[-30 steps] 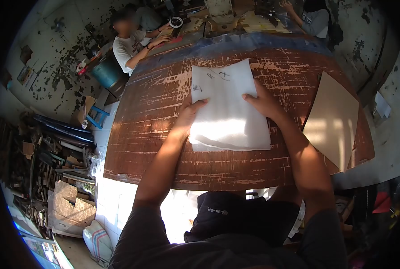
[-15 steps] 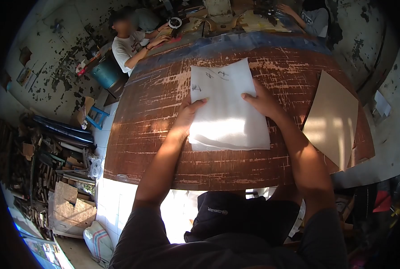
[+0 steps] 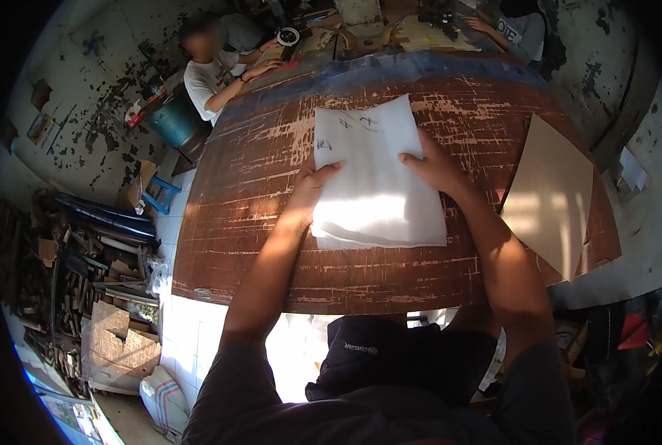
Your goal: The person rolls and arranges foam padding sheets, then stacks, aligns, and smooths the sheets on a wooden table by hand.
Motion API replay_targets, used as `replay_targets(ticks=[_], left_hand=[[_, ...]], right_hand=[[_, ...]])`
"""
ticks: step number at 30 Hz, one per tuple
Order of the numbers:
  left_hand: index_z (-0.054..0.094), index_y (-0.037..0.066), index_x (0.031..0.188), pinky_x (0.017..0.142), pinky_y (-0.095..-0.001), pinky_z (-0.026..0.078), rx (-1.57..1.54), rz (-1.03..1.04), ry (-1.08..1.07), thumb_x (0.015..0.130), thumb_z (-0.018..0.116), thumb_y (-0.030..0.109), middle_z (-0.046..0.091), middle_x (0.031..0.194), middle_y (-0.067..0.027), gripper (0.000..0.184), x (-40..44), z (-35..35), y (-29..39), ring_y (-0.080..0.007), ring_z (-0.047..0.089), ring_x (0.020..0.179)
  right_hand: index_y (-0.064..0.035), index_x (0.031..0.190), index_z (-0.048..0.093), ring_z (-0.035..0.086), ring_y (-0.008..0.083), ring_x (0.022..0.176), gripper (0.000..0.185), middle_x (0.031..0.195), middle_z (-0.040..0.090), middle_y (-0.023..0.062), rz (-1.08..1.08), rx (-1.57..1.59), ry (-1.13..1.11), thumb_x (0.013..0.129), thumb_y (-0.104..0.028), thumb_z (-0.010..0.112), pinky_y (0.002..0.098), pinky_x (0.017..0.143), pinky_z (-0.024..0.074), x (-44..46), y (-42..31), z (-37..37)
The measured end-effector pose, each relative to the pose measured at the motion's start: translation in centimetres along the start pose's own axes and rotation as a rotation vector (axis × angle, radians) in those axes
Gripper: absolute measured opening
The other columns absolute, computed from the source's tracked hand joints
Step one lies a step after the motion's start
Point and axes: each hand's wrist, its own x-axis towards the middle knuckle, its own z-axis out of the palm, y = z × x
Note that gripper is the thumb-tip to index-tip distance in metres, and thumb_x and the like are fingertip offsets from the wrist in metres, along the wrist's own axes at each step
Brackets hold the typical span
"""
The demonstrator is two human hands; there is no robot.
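Observation:
Between my two hands is a stack of white foam sheets [image 3: 372,174], with dark handwritten marks near its far edge. My left hand [image 3: 316,185] grips the left edge, its thumb lying on top and the other fingers hidden beneath. On the opposite edge, my right hand [image 3: 431,163] holds on the same way, thumb on the upper face. A band of sunlight falls across the near part of the sheets. Below them lies the worn brown tabletop [image 3: 234,245], its surface scratched all over.
A tan board [image 3: 550,196] lies at the table's right. Across the table, one person [image 3: 212,78] works at the left and another [image 3: 520,33] at the right. Scrap wood [image 3: 71,274], a blue stool [image 3: 160,194] and a sack [image 3: 162,400] stand at the left.
The foam sheets and both my hands have hardly moved. At the far right, the other person's hand has shifted slightly lower.

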Motion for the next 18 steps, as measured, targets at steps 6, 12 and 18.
replay_targets(ticks=[6, 12, 18], left_hand=[[0.056, 0.000, 0.135, 0.088, -0.0370, 0.061, 0.004, -0.009, 0.034, 0.094, 0.065, 0.002, 0.068, 0.121, -0.0144, 0.042, -0.06, -0.03, 0.05, -0.0237, 0.070, 0.106], [0.053, 0.000, 0.138, 0.090, -0.0376, 0.061, 0.012, -0.017, 0.028, 0.093, 0.064, 0.001, 0.066, 0.123, -0.0148, 0.046, -0.06, 0.25, 0.23, -0.0242, 0.069, 0.108], [0.053, 0.000, 0.138, 0.090, -0.0379, 0.061, -0.005, -0.014, 0.035, 0.093, 0.064, 0.000, 0.066, 0.123, -0.0151, 0.046, 0.11, 0.03, -0.03, -0.0244, 0.069, 0.108]], right_hand=[[0.0001, 0.149, 0.040, 0.062, 0.0304, 0.121, 0.063, 0.136, 0.060, 0.0219, -0.004, -0.004, 0.004, 0.095, -0.019, 0.066, 0.0418, 0.102, 0.0492, -0.06, -0.09, 0.00], [0.0002, 0.148, 0.041, 0.064, 0.0307, 0.119, 0.062, 0.135, 0.061, 0.0219, 0.010, -0.017, 0.000, 0.095, -0.020, 0.067, 0.0418, 0.100, 0.0506, -0.06, -0.27, -0.08], [0.0002, 0.148, 0.042, 0.063, 0.0308, 0.121, 0.062, 0.135, 0.060, 0.0220, 0.023, -0.014, -0.002, 0.094, -0.020, 0.067, 0.0421, 0.101, 0.0495, -0.04, -0.18, -0.06]])
